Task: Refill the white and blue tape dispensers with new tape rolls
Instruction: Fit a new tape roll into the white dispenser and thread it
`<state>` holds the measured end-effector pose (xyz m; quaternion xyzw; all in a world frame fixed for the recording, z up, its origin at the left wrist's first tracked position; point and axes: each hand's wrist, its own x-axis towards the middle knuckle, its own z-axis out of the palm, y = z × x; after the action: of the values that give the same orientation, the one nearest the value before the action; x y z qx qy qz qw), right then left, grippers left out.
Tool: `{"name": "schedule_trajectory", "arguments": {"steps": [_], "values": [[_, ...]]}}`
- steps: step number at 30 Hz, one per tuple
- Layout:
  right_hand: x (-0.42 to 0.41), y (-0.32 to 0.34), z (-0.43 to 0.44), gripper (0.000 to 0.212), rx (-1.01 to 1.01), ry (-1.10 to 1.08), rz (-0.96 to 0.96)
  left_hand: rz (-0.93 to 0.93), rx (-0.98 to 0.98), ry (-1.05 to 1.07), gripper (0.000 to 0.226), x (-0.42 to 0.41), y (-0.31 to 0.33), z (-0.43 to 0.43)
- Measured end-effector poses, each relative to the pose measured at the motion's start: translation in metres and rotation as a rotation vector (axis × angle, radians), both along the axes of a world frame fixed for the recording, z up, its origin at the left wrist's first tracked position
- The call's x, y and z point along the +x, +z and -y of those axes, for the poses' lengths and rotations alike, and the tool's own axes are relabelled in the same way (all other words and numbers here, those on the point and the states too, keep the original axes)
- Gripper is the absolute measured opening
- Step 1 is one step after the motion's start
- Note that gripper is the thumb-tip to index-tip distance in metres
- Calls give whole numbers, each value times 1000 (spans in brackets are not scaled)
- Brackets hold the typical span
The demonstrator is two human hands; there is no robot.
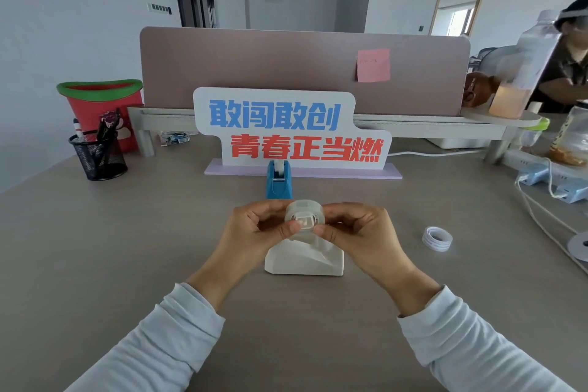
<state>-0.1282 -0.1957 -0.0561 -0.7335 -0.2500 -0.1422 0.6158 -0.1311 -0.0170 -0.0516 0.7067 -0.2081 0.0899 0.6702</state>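
- Your left hand [257,229]: press evenly from this side so the hub seats square in the roll, not at a slant. Its thumb and curled fingers pinch the roll's left edge, the wrist lifted off the desk [127,248].
- The blue dispenser [279,181] stands behind your hands, apart from them.
- The tape roll [304,216], white hub at its centre, is held in the air just above the white dispenser [305,259]. Line the hub up with the cradle before lowering it.
- Your right hand [356,232] mirrors the left, with thumb and curled fingers gripping the roll's right edge.
- A spare roll [437,238] lies flat, well to the right.
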Motion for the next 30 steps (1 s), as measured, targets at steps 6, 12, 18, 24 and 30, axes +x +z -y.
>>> {"name": "schedule_trajectory", "arguments": {"steps": [6, 12, 18, 24, 30], "values": [[0, 1, 0, 21, -32, -26, 20, 47, 67, 5, 28, -1, -1, -1], [1, -2, 2, 38, -190, -107, 164, 365, 396, 174, 38, 0, 2, -5], [1, -4, -1, 36, -188, -152, 288, 131, 174, 135, 30, 2, -2, -3], [0, -5, 0, 43, -151, -150, 243, -31, -21, 139, 19, 5, -3, 0], [-1, -2, -1, 41, -175, -81, 176, -15, 21, 64, 25, 4, -2, -1]]}}
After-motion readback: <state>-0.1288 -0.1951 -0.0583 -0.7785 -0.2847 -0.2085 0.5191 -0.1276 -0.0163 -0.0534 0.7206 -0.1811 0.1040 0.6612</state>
